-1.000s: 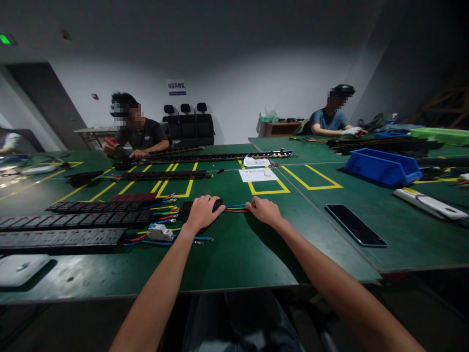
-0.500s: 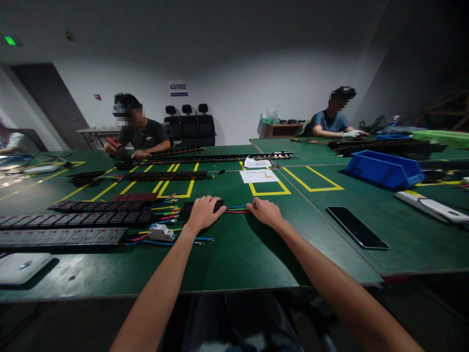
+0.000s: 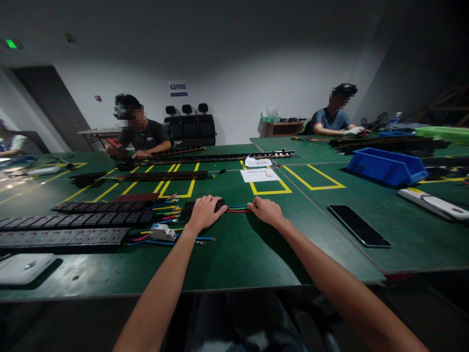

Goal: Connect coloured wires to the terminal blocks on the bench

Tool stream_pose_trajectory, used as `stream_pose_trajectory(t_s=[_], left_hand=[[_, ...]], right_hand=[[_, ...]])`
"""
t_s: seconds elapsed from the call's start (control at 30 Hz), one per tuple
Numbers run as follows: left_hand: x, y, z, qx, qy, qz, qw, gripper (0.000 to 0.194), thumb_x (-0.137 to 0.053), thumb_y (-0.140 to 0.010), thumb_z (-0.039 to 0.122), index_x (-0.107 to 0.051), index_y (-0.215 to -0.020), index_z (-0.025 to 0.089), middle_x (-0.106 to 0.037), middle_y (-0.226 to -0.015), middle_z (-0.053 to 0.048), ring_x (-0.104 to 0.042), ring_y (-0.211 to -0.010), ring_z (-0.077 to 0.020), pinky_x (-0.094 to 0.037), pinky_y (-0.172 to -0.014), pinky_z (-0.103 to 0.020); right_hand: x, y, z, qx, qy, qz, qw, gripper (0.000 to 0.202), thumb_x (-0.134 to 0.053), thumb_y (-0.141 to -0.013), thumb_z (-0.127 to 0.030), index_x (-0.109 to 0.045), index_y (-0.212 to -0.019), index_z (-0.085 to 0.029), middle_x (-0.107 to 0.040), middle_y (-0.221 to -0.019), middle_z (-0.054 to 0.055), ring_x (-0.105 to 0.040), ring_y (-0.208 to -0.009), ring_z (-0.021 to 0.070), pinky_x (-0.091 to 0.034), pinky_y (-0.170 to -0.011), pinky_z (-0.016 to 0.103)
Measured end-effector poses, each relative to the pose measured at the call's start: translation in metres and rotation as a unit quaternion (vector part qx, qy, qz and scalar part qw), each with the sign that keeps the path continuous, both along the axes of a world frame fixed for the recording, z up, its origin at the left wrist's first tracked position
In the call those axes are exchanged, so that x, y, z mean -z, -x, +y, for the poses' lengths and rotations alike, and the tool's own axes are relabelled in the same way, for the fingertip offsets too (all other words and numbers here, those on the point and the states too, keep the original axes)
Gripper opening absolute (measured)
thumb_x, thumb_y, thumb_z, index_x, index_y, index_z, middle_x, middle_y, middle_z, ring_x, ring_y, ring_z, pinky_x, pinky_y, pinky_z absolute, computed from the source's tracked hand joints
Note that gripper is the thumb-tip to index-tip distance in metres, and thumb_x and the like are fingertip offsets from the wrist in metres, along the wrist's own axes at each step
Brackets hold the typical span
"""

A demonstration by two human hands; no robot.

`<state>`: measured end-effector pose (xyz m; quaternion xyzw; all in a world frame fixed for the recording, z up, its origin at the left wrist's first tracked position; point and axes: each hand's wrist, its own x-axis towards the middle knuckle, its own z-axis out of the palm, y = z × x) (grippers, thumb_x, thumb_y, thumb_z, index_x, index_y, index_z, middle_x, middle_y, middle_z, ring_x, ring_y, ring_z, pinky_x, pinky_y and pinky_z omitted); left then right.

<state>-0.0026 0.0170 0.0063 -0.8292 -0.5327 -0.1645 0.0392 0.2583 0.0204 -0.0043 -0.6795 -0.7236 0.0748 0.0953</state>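
Note:
My left hand [image 3: 205,213] is closed over a small black block [image 3: 188,207], which looks like a socket module. Its middle is covered by my palm and fingers. Blue, green and red wires [image 3: 237,209] run from the block's right end across to my right hand [image 3: 266,209]. There my fingers are pinched around the wire ends, whose tips are hidden. Left of my left hand lie several black power strips [image 3: 64,238] with coloured leads and ring terminals. A grey circuit breaker [image 3: 163,232] sits on the leads of the nearest strip.
A phone [image 3: 358,226] lies to the right, near a blue bin [image 3: 387,167] and a white device [image 3: 432,204]. Paper sheets [image 3: 258,175] lie beyond my hands. Another white device [image 3: 25,268] is at the near left. Two co-workers [image 3: 146,132] sit across the green table [image 3: 234,264].
Both hands stay in nearly the same place with the same hold on the block and the wires. The view has shifted very slightly.

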Motion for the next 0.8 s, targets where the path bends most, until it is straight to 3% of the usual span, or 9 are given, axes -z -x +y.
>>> stream_pose_trajectory(t_s=[0.8], left_hand=[[0.0002,-0.0002,-0.0007,-0.001,-0.002,0.000,1.000,0.063,-0.034,-0.101,0.066,-0.064,-0.132,0.021,-0.069,-0.120,-0.013,-0.061,-0.111,-0.0298,-0.044,-0.097,-0.045]], right_hand=[[-0.0003,0.0001,-0.0009,-0.002,-0.002,-0.006,1.000,0.041,-0.040,-0.104,-0.054,-0.065,-0.109,-0.022,-0.074,-0.108,0.012,-0.071,-0.097,0.0283,-0.046,-0.076,0.033]])
